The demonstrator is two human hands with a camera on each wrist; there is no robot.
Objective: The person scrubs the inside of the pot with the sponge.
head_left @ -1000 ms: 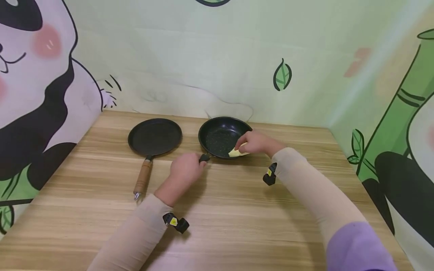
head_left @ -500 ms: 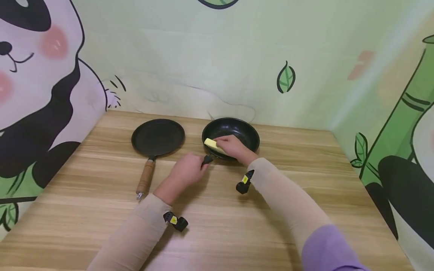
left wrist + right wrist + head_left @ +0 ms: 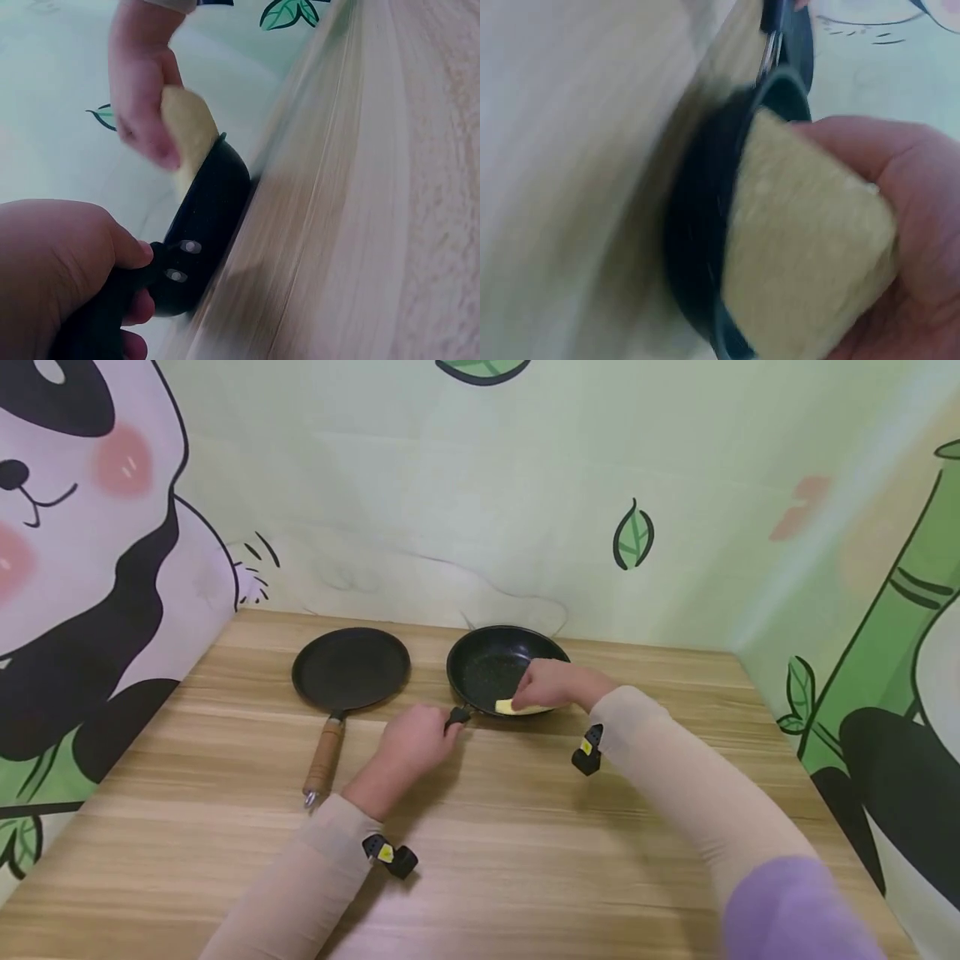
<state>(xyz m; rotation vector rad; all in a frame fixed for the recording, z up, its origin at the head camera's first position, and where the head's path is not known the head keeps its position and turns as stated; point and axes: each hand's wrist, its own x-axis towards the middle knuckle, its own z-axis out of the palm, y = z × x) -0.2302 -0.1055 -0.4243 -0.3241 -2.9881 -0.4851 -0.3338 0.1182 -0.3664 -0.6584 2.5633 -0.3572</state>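
Note:
A deep black frying pan (image 3: 487, 670) stands near the back of the wooden table, its handle toward me. My left hand (image 3: 416, 739) grips that black handle (image 3: 97, 322), fingers wrapped round it in the left wrist view. With my right hand (image 3: 551, 683) I hold a pale yellow sponge (image 3: 810, 240) between thumb and fingers. The sponge is at the near right part of the pan, partly inside the rim. In the left wrist view the sponge (image 3: 191, 131) overlaps the pan's far edge; the right hand hides part of it.
To the left lies a flat black crepe pan (image 3: 351, 668) with a wooden handle (image 3: 324, 756) pointing toward me. A wall with panda and bamboo drawings (image 3: 450, 527) rises directly behind the wooden table (image 3: 510, 860).
My right hand moved the sponge left across the near side of the pan, then back right. My left hand has kept its hold on the handle.

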